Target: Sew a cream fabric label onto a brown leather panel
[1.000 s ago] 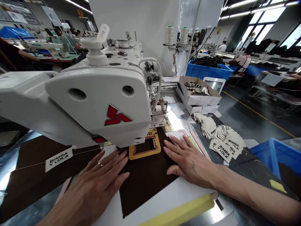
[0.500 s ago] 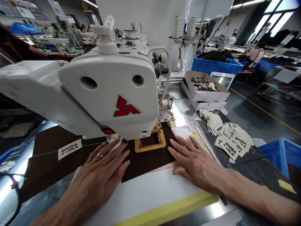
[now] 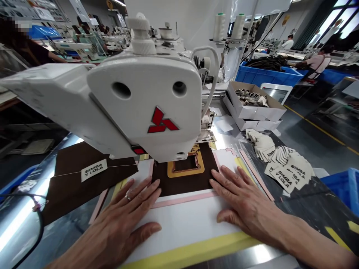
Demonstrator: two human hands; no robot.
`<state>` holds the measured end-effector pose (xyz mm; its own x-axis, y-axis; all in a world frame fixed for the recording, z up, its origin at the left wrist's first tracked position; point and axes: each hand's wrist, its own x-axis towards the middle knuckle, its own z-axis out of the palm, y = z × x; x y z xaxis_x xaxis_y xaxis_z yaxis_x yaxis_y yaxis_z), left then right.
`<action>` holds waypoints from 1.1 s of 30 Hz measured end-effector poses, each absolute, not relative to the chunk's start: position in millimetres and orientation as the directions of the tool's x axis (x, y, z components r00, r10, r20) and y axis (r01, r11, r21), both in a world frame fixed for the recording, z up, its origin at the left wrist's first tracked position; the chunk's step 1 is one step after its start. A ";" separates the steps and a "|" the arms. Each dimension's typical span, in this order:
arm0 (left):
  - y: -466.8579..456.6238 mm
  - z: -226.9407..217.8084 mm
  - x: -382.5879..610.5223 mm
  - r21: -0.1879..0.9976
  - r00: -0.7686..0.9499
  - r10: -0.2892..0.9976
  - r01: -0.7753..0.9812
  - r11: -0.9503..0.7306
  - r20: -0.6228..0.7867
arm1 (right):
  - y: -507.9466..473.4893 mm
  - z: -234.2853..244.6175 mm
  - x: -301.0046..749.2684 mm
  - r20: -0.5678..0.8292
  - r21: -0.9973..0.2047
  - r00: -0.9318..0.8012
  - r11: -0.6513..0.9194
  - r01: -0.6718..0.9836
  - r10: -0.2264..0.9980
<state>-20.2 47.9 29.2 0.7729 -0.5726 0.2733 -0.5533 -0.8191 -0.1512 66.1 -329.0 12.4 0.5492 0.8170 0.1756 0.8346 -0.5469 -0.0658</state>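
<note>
Under the head of a white sewing machine (image 3: 134,108) lies a dark brown fabric panel (image 3: 174,185), with a yellow frame (image 3: 186,175) on top of it. My left hand (image 3: 126,213) rests palm down with fingers stretched along the panel's left edge, over a white board (image 3: 187,224) with pink and yellow strips. On the panel's right edge my right hand (image 3: 238,198) lies flat, fingers spread, holding nothing. Further left, a white label (image 3: 94,170) with black lettering sits on another brown fabric piece (image 3: 73,198), a thread running across it.
Fanned-out labels (image 3: 291,168) lie on the dark tabletop at right. Behind them stands a cardboard box (image 3: 256,102) full of labels. Blue bins (image 3: 269,74) and thread cones (image 3: 219,27) are further back. A black cable (image 3: 42,228) curves at lower left. Co-workers sit in the background.
The brown panel under the machine is now separate from the left brown piece, its front edge straight along the pink strip. My left hand has shifted slightly, thumb spread out. The view has turned left.
</note>
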 end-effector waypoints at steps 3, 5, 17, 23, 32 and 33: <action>47.2 29.9 -34.0 -0.137 0.753 -0.602 -0.588 -0.797 0.267 | -334.5 9.6 64.7 0.199 -0.057 0.528 -0.528 0.847 0.826; 50.0 29.7 -38.1 -0.131 0.765 -0.586 -0.573 -0.809 0.267 | -336.5 9.0 64.1 0.218 -0.036 0.511 -0.516 0.856 0.832; 56.3 35.6 -45.5 -0.109 0.817 -0.528 -0.517 -0.849 0.233 | -342.9 6.5 57.8 0.276 0.037 0.445 -0.472 0.881 0.852; 64.8 24.6 -46.9 -0.131 0.811 -0.534 -0.518 -0.845 0.238 | -343.8 13.7 61.4 0.351 0.061 0.437 -0.486 0.872 0.828; 63.6 34.3 -49.4 -0.228 0.823 -0.536 -0.494 -0.839 0.189 | -345.6 -1.7 68.9 0.430 0.069 0.350 -0.417 0.906 0.832; 66.5 30.2 -51.1 -0.215 0.823 -0.537 -0.499 -0.839 0.187 | -346.6 2.0 67.7 0.418 0.051 0.367 -0.425 0.904 0.831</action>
